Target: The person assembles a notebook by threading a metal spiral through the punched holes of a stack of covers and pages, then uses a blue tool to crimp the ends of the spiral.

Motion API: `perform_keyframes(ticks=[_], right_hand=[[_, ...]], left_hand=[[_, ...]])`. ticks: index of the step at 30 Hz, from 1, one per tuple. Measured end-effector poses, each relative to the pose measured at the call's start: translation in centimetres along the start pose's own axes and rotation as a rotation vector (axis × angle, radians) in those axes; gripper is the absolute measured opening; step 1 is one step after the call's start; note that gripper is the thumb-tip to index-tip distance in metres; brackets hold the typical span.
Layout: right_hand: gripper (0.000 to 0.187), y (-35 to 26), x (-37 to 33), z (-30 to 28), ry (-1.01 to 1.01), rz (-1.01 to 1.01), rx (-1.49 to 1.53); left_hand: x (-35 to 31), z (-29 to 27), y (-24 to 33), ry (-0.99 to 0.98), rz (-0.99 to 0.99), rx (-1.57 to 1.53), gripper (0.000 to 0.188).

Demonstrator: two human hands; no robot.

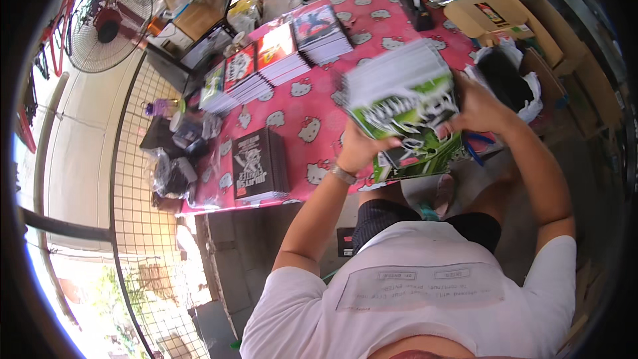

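Between my two hands is a thick stack of booklets (402,96) with green, black and white covers, tilted and slightly blurred. My left hand (364,145) grips its near left corner, thumb across the cover. Around its right side wraps my right hand (480,108). Just below, at the table's near edge, more green booklets (415,167) show, partly hidden by the held stack. To the left lies a pile of black-covered booklets (258,163). Close to my right wrist is a blue-handled tool (475,148), its kind hard to make out.
A pink patterned cloth covers the table (302,103). Farther back stand booklet piles with red (276,46) and dark (322,30) covers. At right are an open cardboard box (475,16) and a black item in white plastic (502,76). A fan (109,23) stands far left.
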State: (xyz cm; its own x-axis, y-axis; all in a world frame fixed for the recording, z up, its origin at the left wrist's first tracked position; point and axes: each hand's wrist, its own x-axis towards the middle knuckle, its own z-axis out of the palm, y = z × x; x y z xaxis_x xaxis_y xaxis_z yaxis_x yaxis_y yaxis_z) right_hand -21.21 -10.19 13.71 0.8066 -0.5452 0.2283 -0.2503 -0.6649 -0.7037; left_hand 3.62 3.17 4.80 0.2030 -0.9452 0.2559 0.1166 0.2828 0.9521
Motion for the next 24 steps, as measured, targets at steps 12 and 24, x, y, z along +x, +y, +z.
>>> perform_keyframes(ticks=[12, 24], right_hand=[[0.075, -13.7, 19.2, 25.1, -0.171, 0.413, 0.853], [0.105, -14.8, 22.2, 38.6, -0.145, 0.691, 0.781]], left_hand=[[-5.3, -29.2, 15.9, 0.429, -0.731, 0.043, 0.046], [-8.7, -38.9, 11.7, 0.605, -0.783, 0.284, 0.037]])
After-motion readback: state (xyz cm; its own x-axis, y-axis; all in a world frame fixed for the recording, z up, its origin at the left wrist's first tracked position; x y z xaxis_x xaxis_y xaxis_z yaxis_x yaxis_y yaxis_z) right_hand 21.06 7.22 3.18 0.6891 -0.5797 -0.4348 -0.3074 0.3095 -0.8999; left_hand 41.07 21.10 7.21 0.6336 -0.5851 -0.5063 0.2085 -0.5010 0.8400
